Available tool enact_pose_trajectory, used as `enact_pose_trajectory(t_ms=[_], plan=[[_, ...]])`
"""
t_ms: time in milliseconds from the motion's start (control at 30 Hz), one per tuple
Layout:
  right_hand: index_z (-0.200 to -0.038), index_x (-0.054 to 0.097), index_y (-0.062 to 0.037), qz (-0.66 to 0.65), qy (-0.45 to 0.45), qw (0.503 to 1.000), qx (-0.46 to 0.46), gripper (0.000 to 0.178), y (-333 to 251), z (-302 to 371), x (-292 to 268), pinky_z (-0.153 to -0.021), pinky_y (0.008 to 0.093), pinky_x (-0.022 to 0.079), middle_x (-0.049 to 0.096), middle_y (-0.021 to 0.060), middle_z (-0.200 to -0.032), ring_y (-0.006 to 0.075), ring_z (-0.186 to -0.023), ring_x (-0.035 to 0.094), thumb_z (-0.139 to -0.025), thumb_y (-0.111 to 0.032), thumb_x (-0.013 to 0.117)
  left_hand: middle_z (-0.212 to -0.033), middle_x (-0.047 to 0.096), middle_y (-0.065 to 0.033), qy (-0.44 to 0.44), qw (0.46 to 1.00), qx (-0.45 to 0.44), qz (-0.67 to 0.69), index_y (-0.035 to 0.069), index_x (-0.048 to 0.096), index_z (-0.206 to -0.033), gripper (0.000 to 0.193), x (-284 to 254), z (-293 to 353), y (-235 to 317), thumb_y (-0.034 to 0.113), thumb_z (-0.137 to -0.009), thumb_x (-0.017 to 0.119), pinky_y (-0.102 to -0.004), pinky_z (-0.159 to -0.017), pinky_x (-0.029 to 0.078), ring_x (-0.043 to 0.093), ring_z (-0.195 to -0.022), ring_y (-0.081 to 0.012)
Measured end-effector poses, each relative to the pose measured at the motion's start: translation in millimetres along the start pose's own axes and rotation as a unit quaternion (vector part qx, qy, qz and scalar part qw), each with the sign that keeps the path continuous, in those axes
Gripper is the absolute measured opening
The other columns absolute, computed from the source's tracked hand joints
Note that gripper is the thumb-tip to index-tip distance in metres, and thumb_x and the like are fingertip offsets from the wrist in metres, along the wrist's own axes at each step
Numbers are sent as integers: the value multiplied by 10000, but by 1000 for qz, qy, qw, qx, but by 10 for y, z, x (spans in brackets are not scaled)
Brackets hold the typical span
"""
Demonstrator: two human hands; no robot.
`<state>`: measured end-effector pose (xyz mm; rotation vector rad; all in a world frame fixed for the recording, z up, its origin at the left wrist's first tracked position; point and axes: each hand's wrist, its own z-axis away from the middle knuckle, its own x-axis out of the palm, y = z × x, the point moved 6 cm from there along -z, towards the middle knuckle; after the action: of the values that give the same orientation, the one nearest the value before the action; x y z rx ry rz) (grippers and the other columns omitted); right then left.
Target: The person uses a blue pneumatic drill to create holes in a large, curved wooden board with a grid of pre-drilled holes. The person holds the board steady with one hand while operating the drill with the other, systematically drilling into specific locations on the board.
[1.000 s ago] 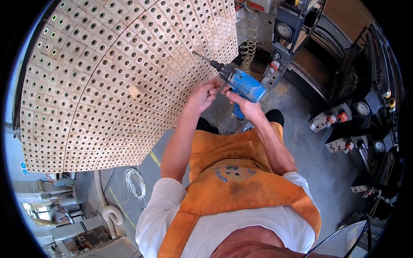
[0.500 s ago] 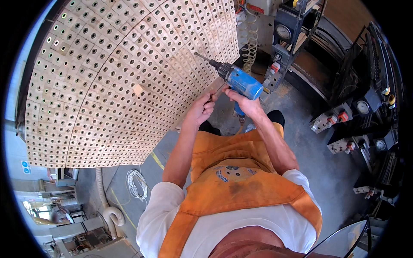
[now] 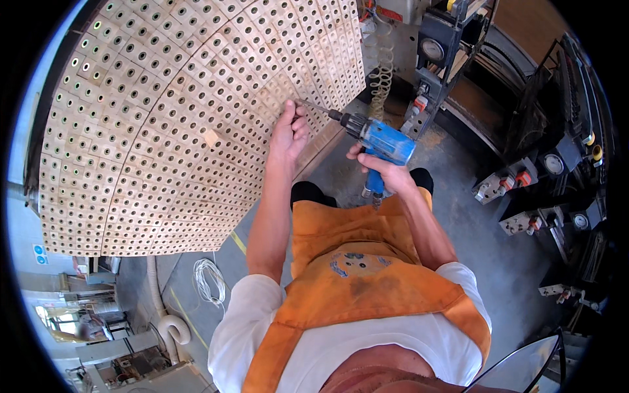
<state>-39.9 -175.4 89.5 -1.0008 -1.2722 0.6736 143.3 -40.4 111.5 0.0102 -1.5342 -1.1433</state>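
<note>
My right hand (image 3: 388,173) is wrapped round the handle of a blue drill (image 3: 388,141). Its long thin bit (image 3: 318,106) points left at a large pale wooden panel (image 3: 177,134), which is covered with rows of dark-ringed holes. Close by the bit's tip is my left hand (image 3: 288,133), held up against the panel with its fingers curled into a pinch. Whatever lies between those fingertips, if anything, is too small to make out. One small pale wooden block (image 3: 211,138) stands out from the panel's face, left of my left hand.
A coiled air hose (image 3: 382,78) hangs beyond the drill. Dark machinery with round gauges (image 3: 553,164) lines the right side. On the floor at lower left lie a bundle of white cable (image 3: 208,283) and a ribbed duct hose (image 3: 171,331).
My left hand has moved up and left, from beside the drill to the panel. The drill in my right hand has shifted right and slightly down.
</note>
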Motion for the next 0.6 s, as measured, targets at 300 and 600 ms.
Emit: enact_pose_trajectory(t_ms=[300, 600], plan=[[-1077, 620, -26, 23, -5, 999, 32, 285, 157, 39, -334, -690, 270, 483, 667, 91, -1041, 176, -965, 638, -825, -128, 707, -796, 493, -1, -6, 968, -64, -245, 37, 542, -1105, 281, 54, -116, -88, 287, -977, 530, -147, -414, 274, 368, -537, -28], [-1056, 619, -58, -20, 44, 999, 0, 204, 199, -256, 27, -697, 268, 475, 665, 31, -1009, 168, -987, 634, -860, -98, 657, -836, 505, -7, 0, 996, -5, -95, 39, 524, -1212, 283, 16, -342, -76, 203, -981, 512, -166, -440, 300, 405, -595, -49]])
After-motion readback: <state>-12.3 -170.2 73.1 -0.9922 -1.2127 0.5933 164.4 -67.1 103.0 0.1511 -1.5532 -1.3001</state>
